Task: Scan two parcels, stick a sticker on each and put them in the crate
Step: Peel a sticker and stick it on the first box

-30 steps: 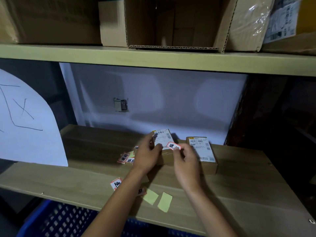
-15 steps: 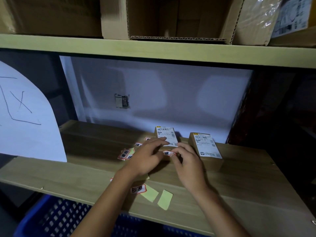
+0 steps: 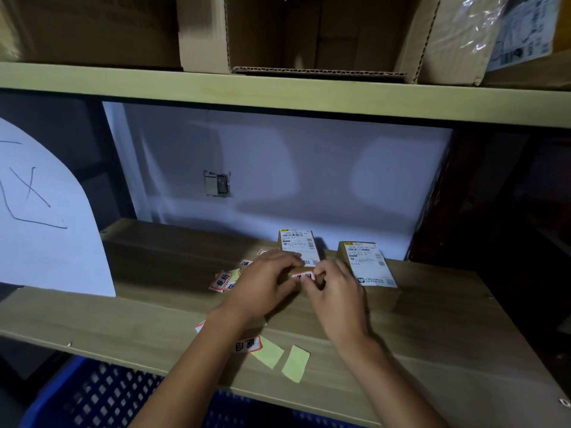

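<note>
Two small brown parcels with white shipping labels stand on the wooden shelf (image 3: 123,316). The left parcel (image 3: 298,244) lies under my fingers; the right parcel (image 3: 367,264) sits beside it, untouched. A red-bordered sticker (image 3: 303,276) lies against the left parcel's near face. My left hand (image 3: 262,287) rests on that parcel's near left corner, fingers curled on it. My right hand (image 3: 335,293) pinches and presses the sticker's right end. The blue crate (image 3: 92,396) sits below the shelf's front edge.
Several loose red-bordered stickers (image 3: 223,280) lie left of my hands, one more (image 3: 247,345) by my left wrist. Two yellow backing papers (image 3: 296,362) lie near the front edge. A white paper sheet (image 3: 46,217) hangs at left. Cardboard boxes (image 3: 309,32) fill the upper shelf.
The sticker went from above the left parcel's label down onto its near face, and both hands lowered with it. The parcels stayed in place.
</note>
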{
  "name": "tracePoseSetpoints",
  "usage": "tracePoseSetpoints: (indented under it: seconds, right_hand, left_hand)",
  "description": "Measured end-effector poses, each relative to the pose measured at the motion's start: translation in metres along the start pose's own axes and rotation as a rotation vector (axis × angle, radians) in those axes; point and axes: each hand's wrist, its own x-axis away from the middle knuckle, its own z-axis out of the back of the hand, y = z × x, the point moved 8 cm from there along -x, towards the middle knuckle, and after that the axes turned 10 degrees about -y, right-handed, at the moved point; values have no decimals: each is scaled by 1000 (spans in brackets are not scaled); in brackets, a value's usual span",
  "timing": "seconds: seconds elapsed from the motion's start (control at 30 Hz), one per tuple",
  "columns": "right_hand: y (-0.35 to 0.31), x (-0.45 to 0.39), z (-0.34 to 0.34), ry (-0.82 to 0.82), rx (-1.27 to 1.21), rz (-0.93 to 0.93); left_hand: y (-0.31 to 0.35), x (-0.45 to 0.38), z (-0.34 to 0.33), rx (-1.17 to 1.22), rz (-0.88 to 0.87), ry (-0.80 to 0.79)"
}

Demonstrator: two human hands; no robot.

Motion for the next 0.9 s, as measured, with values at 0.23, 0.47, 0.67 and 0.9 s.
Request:
tracePoseSetpoints:
  seconds: [0.23,0.47,0.67,0.9]
  right_hand:
    - [14,2,-3,-19,-87,-52]
    - [14,7,-5,-40,-94,-43]
    - [-5,23,7,-96,36,-47]
    - [-52,54,1,-329,-56,38]
  left_hand:
    - [-2,1,-3,43,27,-43]
    - [-13,3,-7,147,98,-102]
    - [-8,19,17,229,138,-99]
    - [-3,86,44,140,231,-120]
